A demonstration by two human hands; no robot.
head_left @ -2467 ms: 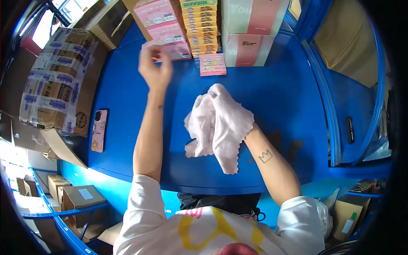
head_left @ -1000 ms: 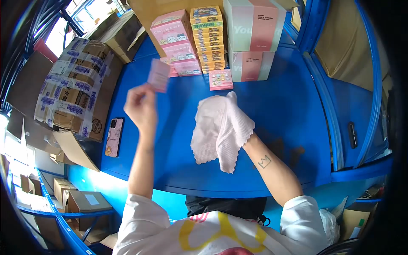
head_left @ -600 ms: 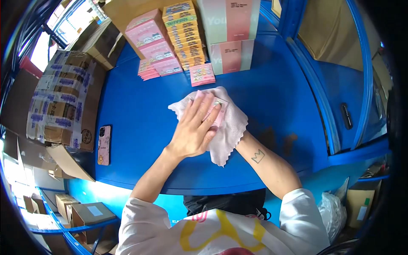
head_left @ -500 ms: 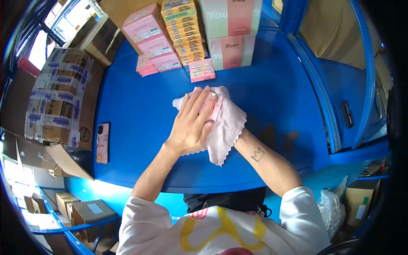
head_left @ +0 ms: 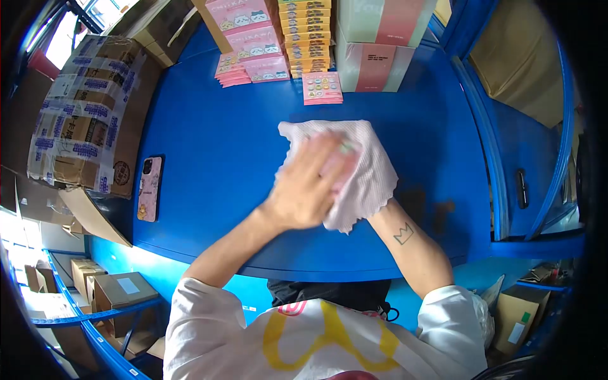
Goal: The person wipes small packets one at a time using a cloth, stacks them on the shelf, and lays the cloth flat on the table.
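Observation:
A pale pink cloth (head_left: 373,168) with a wavy edge is spread above the blue table (head_left: 209,190). On top of it lies a pink flat item (head_left: 342,166), blurred and partly covered, perhaps a small packet. My left hand (head_left: 307,183) rests over this item with its fingers stretched out, smeared by motion. Beneath the cloth, my right hand is hidden; only the forearm with a crown outline shows, running up to the cloth's lower right edge.
Pink boxes (head_left: 253,44), a pile of yellow packs (head_left: 306,38) and large pink-and-green boxes (head_left: 380,66) stand at the back. Before them lie small pink packets (head_left: 322,88). A phone (head_left: 149,190) and a taped carton (head_left: 82,120) are at left.
The view has shifted, so the boxes appear higher and further right. My left hand has slid over the pink item and blurs; the cloth is spread wider on its right side.

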